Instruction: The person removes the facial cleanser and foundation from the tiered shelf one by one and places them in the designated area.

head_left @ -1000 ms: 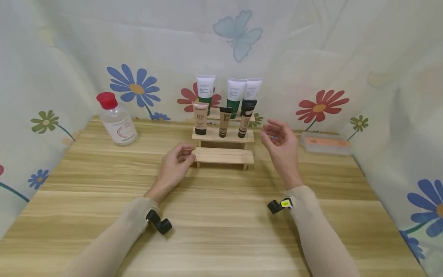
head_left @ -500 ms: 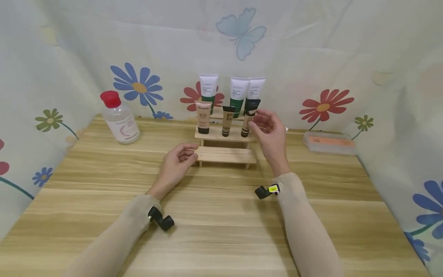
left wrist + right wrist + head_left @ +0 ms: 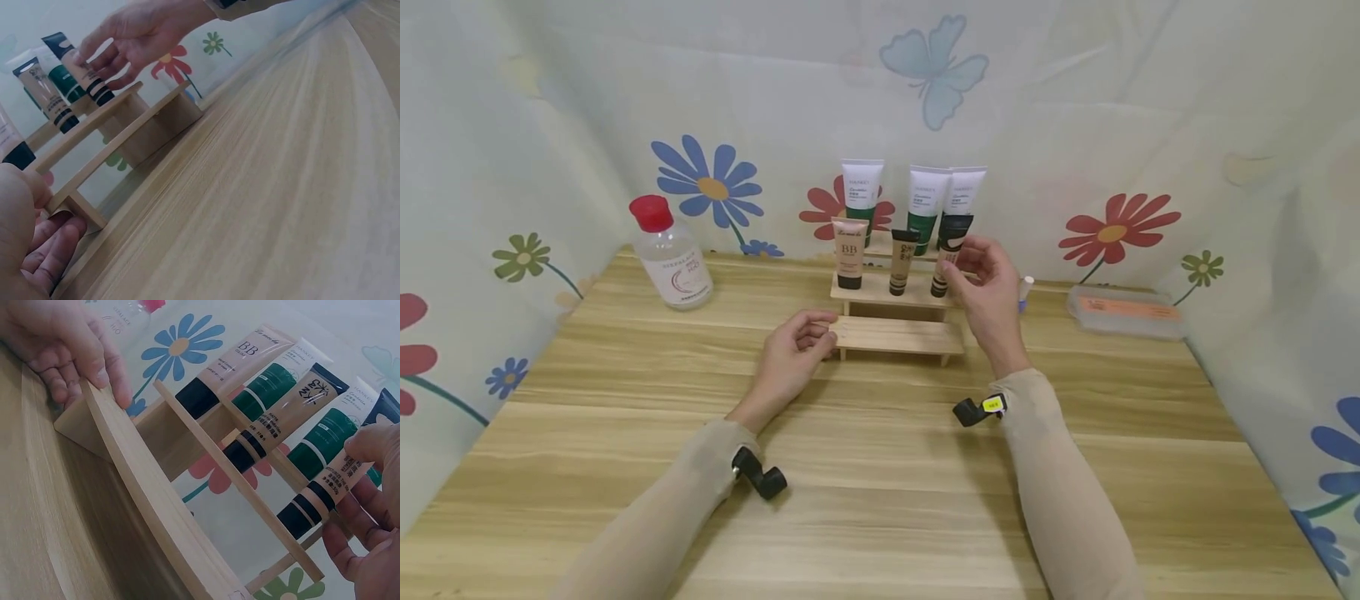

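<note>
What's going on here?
A person's left hand grips the left end of the bottom shelf of a wooden stand. Their right hand pinches a beige, dark-topped tube at the right end of the middle shelf. The BB tube and another beige tube stand there too, with three white-and-green tubes on the shelf behind.
</note>
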Motion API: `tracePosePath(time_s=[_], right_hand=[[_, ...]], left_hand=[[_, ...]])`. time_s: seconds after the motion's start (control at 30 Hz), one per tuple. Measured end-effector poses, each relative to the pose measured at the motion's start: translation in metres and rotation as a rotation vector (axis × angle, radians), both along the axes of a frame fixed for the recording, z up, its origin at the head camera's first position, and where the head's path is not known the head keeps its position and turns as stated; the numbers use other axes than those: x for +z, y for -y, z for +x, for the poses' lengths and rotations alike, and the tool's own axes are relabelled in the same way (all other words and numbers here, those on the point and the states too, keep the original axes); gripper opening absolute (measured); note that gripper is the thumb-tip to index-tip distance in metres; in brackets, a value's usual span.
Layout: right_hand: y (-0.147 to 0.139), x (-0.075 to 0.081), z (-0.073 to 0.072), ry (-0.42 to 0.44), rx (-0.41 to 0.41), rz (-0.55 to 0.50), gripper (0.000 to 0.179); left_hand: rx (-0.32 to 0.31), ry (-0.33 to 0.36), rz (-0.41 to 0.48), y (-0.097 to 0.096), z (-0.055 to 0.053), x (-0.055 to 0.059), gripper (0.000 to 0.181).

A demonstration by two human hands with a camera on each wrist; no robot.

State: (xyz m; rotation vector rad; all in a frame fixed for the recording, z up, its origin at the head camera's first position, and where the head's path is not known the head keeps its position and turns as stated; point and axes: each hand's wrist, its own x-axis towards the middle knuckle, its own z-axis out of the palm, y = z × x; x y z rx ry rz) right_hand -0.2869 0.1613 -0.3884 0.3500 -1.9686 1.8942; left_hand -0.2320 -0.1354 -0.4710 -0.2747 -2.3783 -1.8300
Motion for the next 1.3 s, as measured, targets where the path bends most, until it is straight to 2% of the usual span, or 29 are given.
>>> tracePosePath(time_s=[0.33,0.6,0.8,1.0,1.3], right_hand=[[-0.004,0.007,0.004,-0.035,-0.038,-0.018,0.038],[-0.024,0.02,0.009,-0.071,-0.084,-0.025,0.034],[-0.048,0.031,0.015,-0.133,-0.124,-0.044,0.033],[-0.084,0.041,0.021,-0.18,-0.179,-0.077,0.03],[-0.142,0.045,0.036,-0.134,-0.291,-0.065,0.034]], left_hand=[[0.006,0.01,-0.004,-0.002,0.002,0.003,0.026],[0.005,0.011,-0.019,-0.004,0.004,0.003,0.026],[0.004,0.011,-0.018,-0.002,0.003,0.002,0.026],[0.003,0.007,-0.018,-0.002,0.002,0.002,0.027],[0.011,0.014,-0.024,-0.003,0.003,0.004,0.027]])
